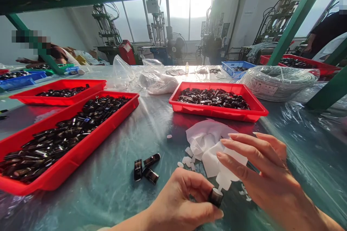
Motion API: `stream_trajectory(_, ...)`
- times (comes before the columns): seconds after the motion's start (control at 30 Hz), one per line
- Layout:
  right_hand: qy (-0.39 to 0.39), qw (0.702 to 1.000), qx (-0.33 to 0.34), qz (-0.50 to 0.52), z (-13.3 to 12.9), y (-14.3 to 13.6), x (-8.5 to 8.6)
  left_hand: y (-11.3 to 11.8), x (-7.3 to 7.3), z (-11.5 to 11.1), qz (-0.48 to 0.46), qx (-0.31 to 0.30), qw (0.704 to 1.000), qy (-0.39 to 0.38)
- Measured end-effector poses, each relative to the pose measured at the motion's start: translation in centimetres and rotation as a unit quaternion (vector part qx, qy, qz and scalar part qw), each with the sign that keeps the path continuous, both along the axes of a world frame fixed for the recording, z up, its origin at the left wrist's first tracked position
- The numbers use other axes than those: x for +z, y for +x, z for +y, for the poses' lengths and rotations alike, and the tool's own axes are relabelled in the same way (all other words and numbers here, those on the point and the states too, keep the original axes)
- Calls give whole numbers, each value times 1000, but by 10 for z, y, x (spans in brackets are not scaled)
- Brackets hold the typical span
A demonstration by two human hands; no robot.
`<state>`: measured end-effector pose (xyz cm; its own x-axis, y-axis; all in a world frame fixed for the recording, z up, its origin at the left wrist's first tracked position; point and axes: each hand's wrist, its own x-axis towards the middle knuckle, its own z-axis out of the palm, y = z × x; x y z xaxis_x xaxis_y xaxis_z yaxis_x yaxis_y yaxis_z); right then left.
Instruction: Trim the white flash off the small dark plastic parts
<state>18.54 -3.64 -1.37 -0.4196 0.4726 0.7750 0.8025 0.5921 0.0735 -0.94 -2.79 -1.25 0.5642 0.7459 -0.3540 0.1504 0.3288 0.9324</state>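
Note:
My left hand (pixel 187 200) is closed around a small glossy black plastic part (pixel 216 197). A whitish pad shows on the part's upper end, with a small white strip (pixel 223 182) touching or just behind it. Over a crumpled white sheet (pixel 208 139) hangs my right hand (pixel 260 162), its fingers stretched out and apart; its thumb is hard to make out. Small white cut pieces (pixel 187 160) lie beside the sheet, and others are scattered under my right hand. To the left, three loose black parts (pixel 146 168) rest on the table.
A red tray (pixel 217 113) of black parts stands ahead; a long red tray (pixel 108 133) and another red tray (pixel 56 99) are at left. Bagged cable coil (pixel 279 83) sits at right by a green post (pixel 295 25). Clear plastic bags (pixel 157 81) lie farther back. Other people are at both sides.

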Motion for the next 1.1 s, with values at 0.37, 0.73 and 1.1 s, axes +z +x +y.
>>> stream_trajectory(0.37,7,1000,15,15,-1,-4,0,1,3,-1,5,-28,999,23)
stream_trajectory(0.73,-17,1000,0,18,-6,-7,3,0,0,0,4,-32,999,24)
stream_trajectory(1.1,-15,1000,1,15,-6,-7,2,1,2,-1,8,-36,999,30)
